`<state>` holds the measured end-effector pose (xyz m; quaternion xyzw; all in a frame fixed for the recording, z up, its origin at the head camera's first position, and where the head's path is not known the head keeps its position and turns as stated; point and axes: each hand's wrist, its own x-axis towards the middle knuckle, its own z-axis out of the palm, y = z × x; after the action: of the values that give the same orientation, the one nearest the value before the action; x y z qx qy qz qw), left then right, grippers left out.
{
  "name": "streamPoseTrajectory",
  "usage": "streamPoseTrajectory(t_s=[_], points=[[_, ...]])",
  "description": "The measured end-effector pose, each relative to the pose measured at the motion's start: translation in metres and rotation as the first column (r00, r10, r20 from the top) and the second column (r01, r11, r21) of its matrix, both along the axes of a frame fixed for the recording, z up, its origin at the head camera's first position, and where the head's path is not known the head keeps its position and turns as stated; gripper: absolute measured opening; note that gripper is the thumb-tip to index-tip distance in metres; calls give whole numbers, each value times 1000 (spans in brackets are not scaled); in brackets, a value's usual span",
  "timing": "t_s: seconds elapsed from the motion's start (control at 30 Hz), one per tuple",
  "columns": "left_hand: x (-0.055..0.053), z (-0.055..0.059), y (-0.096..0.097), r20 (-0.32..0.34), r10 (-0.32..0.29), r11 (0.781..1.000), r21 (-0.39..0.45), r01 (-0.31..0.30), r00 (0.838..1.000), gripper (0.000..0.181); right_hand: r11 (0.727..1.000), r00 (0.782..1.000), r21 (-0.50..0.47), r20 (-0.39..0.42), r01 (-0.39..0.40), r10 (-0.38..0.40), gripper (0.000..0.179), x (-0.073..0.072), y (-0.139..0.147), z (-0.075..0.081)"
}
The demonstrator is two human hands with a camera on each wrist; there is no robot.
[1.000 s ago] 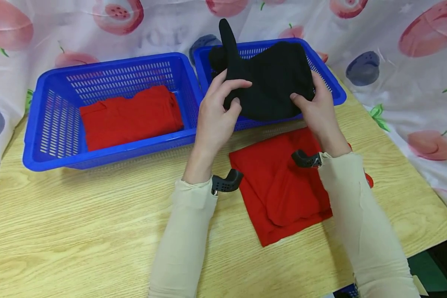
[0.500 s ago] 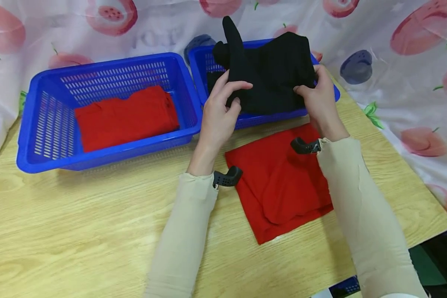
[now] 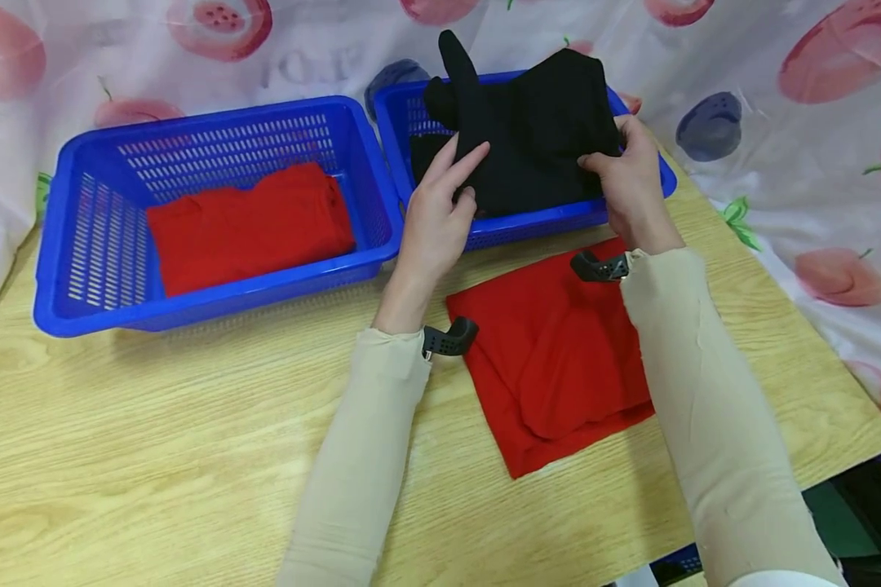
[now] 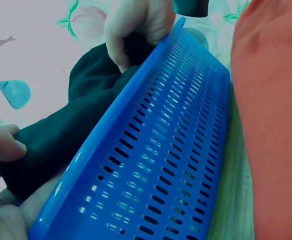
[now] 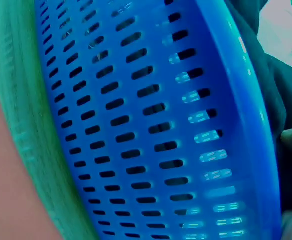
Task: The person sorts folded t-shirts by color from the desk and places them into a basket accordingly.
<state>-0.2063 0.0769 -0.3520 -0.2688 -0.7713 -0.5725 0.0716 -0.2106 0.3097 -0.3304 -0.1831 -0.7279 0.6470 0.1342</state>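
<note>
A folded black garment (image 3: 536,139), with a narrow strip sticking up at its left, is held over the right blue basket (image 3: 543,222). My left hand (image 3: 436,220) pinches its near left part between thumb and fingers, with two fingers stretched across it. On the opposite side, my right hand (image 3: 635,183) grips the edge, thumb on top. The left wrist view has both hands on the black garment (image 4: 50,137), just beyond the basket rim. More black cloth (image 3: 424,151) shows inside that basket. In the right wrist view the basket wall (image 5: 135,125) covers most of the scene.
The left blue basket (image 3: 220,297) contains a folded red garment (image 3: 250,228). A spread, partly folded red garment (image 3: 551,359) lies on the wooden table (image 3: 191,456) beneath my right forearm. Behind the baskets hangs a fruit-patterned curtain (image 3: 323,41).
Both hands have moved slightly away from me with the black garment, which now sits farther over the right basket. Black cloth inside that basket shows more. The red garments stay put.
</note>
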Motion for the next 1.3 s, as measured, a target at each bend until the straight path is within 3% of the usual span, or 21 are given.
streamPoseTrajectory(t_s=[0.1,0.2,0.37,0.6,0.87,1.07,1.3], points=[[-1,1,1,30,7,999,-31,-6,1000,46,999,1000,52,29,-2,0,28,-2,1,0],[-1,1,3,16,33,992,-126,-31,999,46,992,998,126,63,-4,-4,26,-4,0,0],[1,1,8,-76,92,954,-279,-110,993,45,980,996,201,87,-12,-6,24,-5,-4,-1],[1,2,10,-171,111,921,-353,-166,979,44,972,997,234,74,1,-18,24,-5,-2,0],[4,-1,9,-177,189,872,-422,-248,966,44,922,993,384,115,-44,0,24,-6,-4,-8],[3,-4,9,-176,201,845,-466,-262,964,44,892,987,451,157,-41,-34,24,-8,-7,-7],[0,-5,9,-159,191,795,-554,-248,969,43,861,979,504,200,-66,-42,23,-11,-9,-6]])
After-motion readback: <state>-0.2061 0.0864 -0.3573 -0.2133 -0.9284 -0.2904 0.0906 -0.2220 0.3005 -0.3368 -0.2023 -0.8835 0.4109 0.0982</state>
